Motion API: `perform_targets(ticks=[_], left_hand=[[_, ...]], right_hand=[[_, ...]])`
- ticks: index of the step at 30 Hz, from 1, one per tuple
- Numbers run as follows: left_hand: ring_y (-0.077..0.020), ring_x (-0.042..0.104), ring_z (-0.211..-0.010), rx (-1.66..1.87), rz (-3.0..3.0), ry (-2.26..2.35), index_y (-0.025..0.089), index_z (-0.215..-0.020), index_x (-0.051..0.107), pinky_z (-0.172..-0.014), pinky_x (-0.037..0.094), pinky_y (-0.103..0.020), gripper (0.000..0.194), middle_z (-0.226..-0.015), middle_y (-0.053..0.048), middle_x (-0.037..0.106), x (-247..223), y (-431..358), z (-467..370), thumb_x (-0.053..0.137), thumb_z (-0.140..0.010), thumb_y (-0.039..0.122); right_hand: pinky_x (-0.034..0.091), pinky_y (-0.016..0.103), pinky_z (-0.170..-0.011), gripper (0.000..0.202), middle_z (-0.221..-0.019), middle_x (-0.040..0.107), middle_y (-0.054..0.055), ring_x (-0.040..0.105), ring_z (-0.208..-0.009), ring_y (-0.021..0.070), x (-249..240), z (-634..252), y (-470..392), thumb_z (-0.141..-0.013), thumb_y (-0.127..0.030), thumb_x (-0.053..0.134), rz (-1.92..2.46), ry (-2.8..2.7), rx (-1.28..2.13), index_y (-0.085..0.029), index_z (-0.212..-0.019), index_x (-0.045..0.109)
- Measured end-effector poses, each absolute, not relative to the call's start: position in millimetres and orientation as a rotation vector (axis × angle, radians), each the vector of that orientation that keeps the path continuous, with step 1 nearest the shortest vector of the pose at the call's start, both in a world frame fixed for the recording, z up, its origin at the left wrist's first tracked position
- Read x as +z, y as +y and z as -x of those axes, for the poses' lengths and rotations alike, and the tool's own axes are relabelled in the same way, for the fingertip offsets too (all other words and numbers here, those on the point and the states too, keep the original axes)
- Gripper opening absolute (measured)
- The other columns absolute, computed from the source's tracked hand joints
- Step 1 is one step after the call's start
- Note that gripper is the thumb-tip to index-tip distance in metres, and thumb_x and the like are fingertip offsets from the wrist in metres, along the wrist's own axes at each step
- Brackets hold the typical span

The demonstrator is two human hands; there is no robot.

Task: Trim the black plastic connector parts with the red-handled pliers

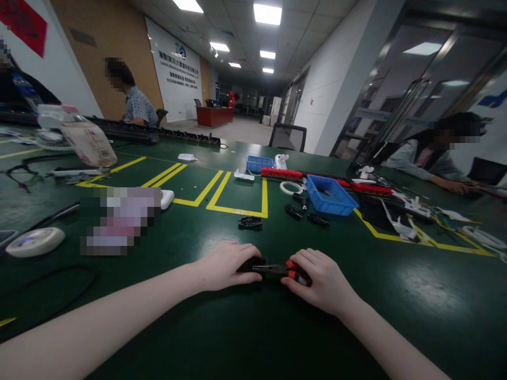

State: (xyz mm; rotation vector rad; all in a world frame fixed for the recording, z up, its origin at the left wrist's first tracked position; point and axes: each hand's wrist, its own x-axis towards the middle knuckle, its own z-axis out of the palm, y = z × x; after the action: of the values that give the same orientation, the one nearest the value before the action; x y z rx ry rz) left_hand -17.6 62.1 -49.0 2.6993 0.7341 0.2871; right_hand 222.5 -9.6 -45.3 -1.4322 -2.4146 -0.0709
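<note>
Gripping the red-handled pliers (277, 269) in our closed right hand (317, 279) at lower centre, we pinned a small black part (250, 262) under our curled left hand (225, 266), steadying it on the green table (237, 338) for the tips.

**Pliers and a small black part, near edge of the green table**

The pliers (277, 270) have red-and-black handles and a slim dark metal nose. They're lying pretty much flat, handles to the right, nose pointing left. The tip meets a small black plastic part (250, 263) just left of it, which is mostly covered, so I can't make out its shape. Both sit low on the green tabletop, near and roughly center.
</note>
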Motion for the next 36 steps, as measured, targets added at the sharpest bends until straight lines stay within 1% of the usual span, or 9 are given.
perform_targets(ticks=[11, 18, 23, 29, 36], left_hand=[[-0.0200, 0.061, -0.079, 0.281, -2.700, 0.739, 0.021, -0.107, 0.053, -0.069, 0.043, -0.030, 0.031, -0.094, -0.003, 0.064, -49.6, 63.8, 17.3, 0.056, -0.087, 0.043], [-0.0197, 0.060, -0.080, 0.275, -2.683, 0.729, 0.022, -0.108, 0.053, -0.069, 0.042, -0.030, 0.029, -0.095, -0.002, 0.064, -49.1, 63.9, 18.4, 0.055, -0.088, 0.043], [-0.0193, 0.059, -0.081, 0.248, -2.665, 0.723, 0.020, -0.107, 0.054, -0.070, 0.042, -0.029, 0.028, -0.094, -0.002, 0.063, -45.8, 62.5, 18.5, 0.055, -0.088, 0.042], [-0.0186, 0.059, -0.080, 0.279, -2.672, 0.719, 0.022, -0.107, 0.053, -0.069, 0.041, -0.029, 0.029, -0.094, -0.001, 0.063, -48.6, 63.8, 19.0, 0.057, -0.086, 0.042], [-0.0189, 0.059, -0.079, 0.273, -2.705, 0.697, 0.022, -0.108, 0.052, -0.070, 0.042, -0.029, 0.031, -0.095, -0.002, 0.063, -49.4, 63.1, 18.5, 0.057, -0.086, 0.043]], right_hand=[[0.041, 0.030, -0.061, 0.027, -0.079, 0.063, 0.006, 0.055, -0.070, 0.0172, -43.3, -220.1, -9.5, -0.083, -0.043, 0.054, 1.467, -2.417, -0.031, -0.017, -0.084, 0.060], [0.045, 0.031, -0.061, 0.030, -0.083, 0.064, 0.007, 0.058, -0.070, 0.0179, -43.7, -227.3, -8.9, -0.081, -0.041, 0.058, 1.457, -2.381, -0.062, -0.015, -0.097, 0.057], [0.045, 0.030, -0.060, 0.027, -0.081, 0.064, 0.006, 0.059, -0.069, 0.0174, -43.6, -229.1, -8.6, -0.080, -0.039, 0.059, 1.458, -2.364, -0.058, -0.016, -0.094, 0.056], [0.045, 0.031, -0.061, 0.028, -0.081, 0.064, 0.006, 0.058, -0.070, 0.0180, -42.2, -225.8, -11.6, -0.080, -0.042, 0.058, 1.466, -2.385, 0.004, -0.017, -0.092, 0.057], [0.045, 0.033, -0.062, 0.029, -0.081, 0.064, 0.007, 0.057, -0.071, 0.0190, -40.9, -223.9, -11.4, -0.081, -0.043, 0.057, 1.472, -2.421, 0.014, -0.015, -0.090, 0.057]])
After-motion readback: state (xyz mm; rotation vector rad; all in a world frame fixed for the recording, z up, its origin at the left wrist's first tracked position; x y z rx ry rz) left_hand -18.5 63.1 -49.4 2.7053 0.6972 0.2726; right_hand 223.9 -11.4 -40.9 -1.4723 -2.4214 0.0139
